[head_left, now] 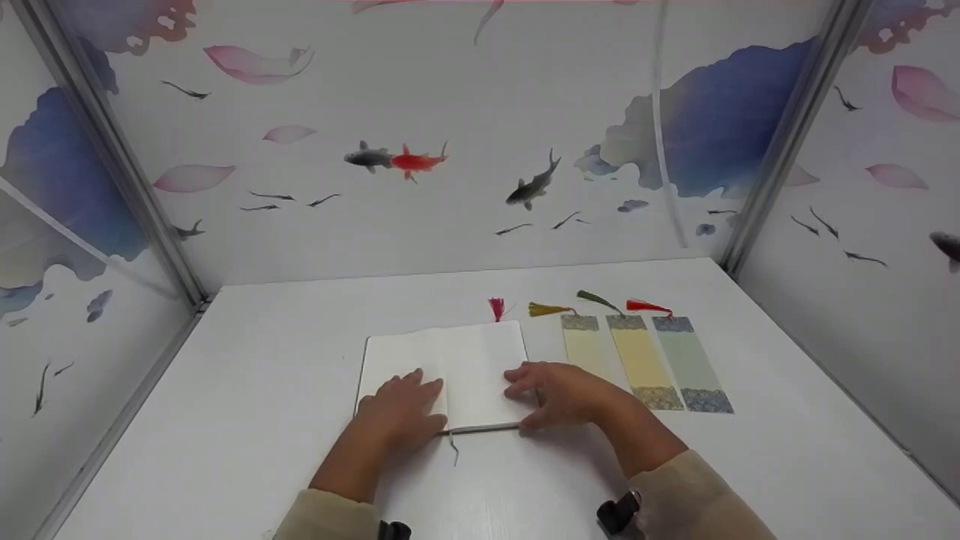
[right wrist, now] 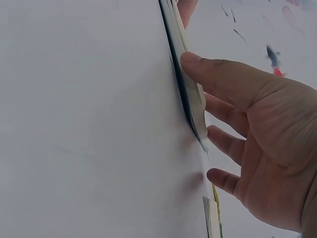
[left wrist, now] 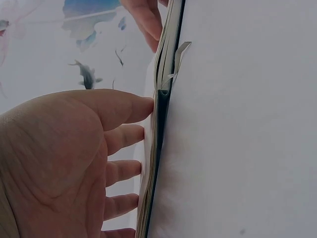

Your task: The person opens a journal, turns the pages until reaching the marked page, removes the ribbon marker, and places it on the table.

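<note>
An open notebook (head_left: 480, 375) with blank white pages and a dark cover lies on the table. My left hand (head_left: 405, 409) rests spread on its left page, thumb near the spine; in the left wrist view the fingertips (left wrist: 130, 168) press down on the paper. At the lower right corner is my right hand (head_left: 559, 394), its fingers over the right page's edge and its thumb (right wrist: 198, 64) against the front edge of the page block. A thin ribbon (head_left: 454, 450) hangs from the spine. Beyond the top edge pokes a pink tassel (head_left: 496, 309).
Three bookmarks lie right of the notebook: a cream one (head_left: 583, 346) with a mustard tassel, a yellow one (head_left: 643, 360) with a green tassel, and a pale green one (head_left: 691, 364) with a red tassel. Printed panels (head_left: 450, 225) in metal frames enclose the white table (head_left: 247, 390).
</note>
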Action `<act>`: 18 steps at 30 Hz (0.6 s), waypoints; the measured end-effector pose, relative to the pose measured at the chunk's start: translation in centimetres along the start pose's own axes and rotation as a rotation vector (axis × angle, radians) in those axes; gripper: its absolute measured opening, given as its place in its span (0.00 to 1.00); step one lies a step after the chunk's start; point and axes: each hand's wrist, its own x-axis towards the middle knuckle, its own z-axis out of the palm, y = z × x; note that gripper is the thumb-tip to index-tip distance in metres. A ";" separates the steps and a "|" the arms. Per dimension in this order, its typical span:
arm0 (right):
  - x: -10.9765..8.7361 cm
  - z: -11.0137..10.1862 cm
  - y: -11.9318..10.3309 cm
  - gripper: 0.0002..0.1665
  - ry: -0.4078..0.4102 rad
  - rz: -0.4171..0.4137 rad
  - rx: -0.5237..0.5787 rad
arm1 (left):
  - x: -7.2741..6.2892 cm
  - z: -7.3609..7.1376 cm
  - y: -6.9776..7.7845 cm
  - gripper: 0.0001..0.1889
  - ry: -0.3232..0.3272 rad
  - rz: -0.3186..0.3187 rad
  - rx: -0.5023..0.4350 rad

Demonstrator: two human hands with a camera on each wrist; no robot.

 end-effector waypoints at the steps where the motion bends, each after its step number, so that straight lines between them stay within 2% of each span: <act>1: 0.0 -0.1 0.0 0.32 -0.001 0.009 0.008 | 0.0 0.0 0.0 0.34 0.000 -0.001 -0.002; 4: -0.1 -0.3 0.2 0.26 -0.001 0.025 0.034 | 0.0 0.0 0.1 0.34 -0.002 -0.002 -0.002; 9: -0.2 -0.4 0.5 0.10 0.022 0.009 0.069 | 0.0 0.0 0.0 0.34 0.002 -0.006 -0.003; 13: -0.3 -0.2 0.4 0.08 0.058 0.012 0.105 | 0.1 0.1 -0.1 0.35 0.011 -0.009 0.001; 18: -0.4 0.1 -0.1 0.09 0.094 0.063 0.146 | 0.2 0.2 -0.2 0.34 0.017 -0.006 -0.003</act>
